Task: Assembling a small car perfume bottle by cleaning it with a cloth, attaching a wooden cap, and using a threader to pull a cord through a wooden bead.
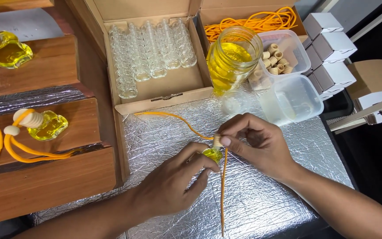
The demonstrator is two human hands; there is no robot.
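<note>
Leftmost, well to the left of the foil-covered surface [261,194], two finished pieces rest on stepped wooden boards [45,177]: a filled bottle with ribbed cap [3,46] on the upper board, and a second filled bottle [45,125] on the lower board, its cap on and an orange cord [27,152] looped beside it. Above the surface's upper left edge, an open cardboard tray [164,84] holds rows of empty glass bottles [149,51], none yet filled. On the surface itself, near its middle, the left hand [173,181] has its grip clenched around a small bottle of yellow liquid [212,155], steadying it from below and mostly hiding it. Directly above that bottle the right hand [255,144] pinches a pale wooden cap [218,140] between thumb and fingertips, with a loose orange cord [223,190] running through it, one end trailing toward the tray and the other down the foil. By judgement, this piece is filled and threaded, its capping in hand but not seated. Above the surface's upper right, a glass jar of yellow liquid [233,57] stands part full; beside it sit a clear tub of spare caps [288,51], a bundle of orange cords [253,22], an empty clear tub [295,99] and a row of small white boxes [330,48], apparently unpacked. Two pieces done, one under way, many bottles remaining.
</note>
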